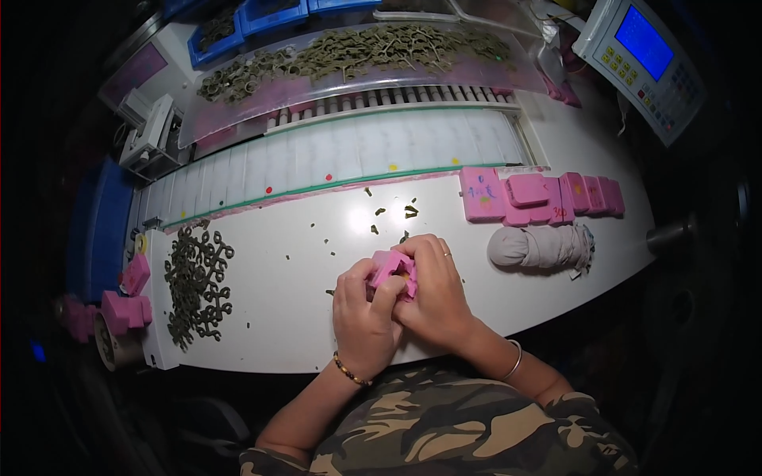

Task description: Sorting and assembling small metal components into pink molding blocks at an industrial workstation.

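Above the front part of the white table, both my hands meet around a small pink block (387, 264) with a hollow in its side. My left hand (363, 309) wraps the block's left side, with the thumb pressed toward the hollow. From the right, my right hand (435, 293) grips the same block, its fingers curled over the top. Something dark and a bit of yellow show in the hollow, too small to name. Several small dark green pieces (375, 229) lie scattered just beyond my hands. A pile of dark green branched parts (194, 285) lies on the left.
Pink blocks (482, 195) and a rolled grey cloth bundle (540, 247) are at right. Behind runs a row of white trays (317, 163) with a green edge. A clear bin of green parts (381, 51), blue bins (274, 11) and a device with a blue screen (644, 41) stand farther back.
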`<state>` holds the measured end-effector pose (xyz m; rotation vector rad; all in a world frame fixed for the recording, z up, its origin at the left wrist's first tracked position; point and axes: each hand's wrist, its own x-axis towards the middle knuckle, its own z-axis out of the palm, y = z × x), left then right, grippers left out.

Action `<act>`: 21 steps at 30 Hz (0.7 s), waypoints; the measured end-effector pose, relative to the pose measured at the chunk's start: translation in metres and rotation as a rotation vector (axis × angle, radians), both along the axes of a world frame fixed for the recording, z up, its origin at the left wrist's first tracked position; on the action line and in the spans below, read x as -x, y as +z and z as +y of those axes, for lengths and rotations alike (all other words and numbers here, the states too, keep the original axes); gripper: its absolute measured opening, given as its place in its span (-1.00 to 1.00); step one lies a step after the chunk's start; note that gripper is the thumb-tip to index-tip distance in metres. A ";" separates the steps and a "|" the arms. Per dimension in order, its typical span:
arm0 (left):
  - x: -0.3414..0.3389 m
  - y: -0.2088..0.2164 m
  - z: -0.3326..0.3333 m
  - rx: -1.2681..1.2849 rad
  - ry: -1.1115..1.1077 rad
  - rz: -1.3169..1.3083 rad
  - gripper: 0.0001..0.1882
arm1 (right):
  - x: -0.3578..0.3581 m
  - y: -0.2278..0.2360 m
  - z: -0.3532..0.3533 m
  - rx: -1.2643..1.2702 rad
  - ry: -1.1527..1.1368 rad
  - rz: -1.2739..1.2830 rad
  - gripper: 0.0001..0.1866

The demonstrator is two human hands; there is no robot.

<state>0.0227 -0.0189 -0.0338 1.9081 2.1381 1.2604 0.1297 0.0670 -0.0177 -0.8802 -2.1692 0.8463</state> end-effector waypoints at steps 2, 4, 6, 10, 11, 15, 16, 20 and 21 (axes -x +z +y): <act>0.001 0.003 -0.001 0.013 -0.007 -0.054 -0.51 | 0.001 -0.001 0.002 -0.054 0.021 -0.040 -0.46; 0.002 0.005 -0.002 0.020 -0.015 -0.059 -0.50 | 0.000 -0.002 0.002 -0.049 0.022 -0.042 -0.46; 0.003 0.006 -0.002 0.027 -0.021 -0.065 -0.50 | -0.001 -0.003 0.001 -0.044 0.024 -0.045 -0.46; 0.001 0.005 -0.001 0.030 -0.048 -0.110 -0.49 | -0.004 -0.006 -0.002 0.106 0.008 0.090 -0.44; 0.001 0.004 0.000 0.005 -0.058 -0.097 -0.48 | -0.004 -0.005 -0.002 0.117 0.005 0.092 -0.43; 0.005 0.008 0.004 -0.041 -0.078 0.020 -0.47 | -0.002 0.001 -0.003 0.136 -0.014 0.042 -0.42; 0.007 0.008 0.004 -0.060 -0.092 0.018 -0.45 | -0.001 0.003 -0.002 0.152 -0.015 0.016 -0.41; 0.013 0.016 0.007 -0.117 -0.121 -0.001 -0.45 | -0.003 0.006 0.005 0.168 0.075 -0.011 -0.26; 0.016 0.017 0.008 -0.120 -0.117 0.003 -0.45 | -0.005 0.006 0.010 0.165 0.079 -0.008 -0.26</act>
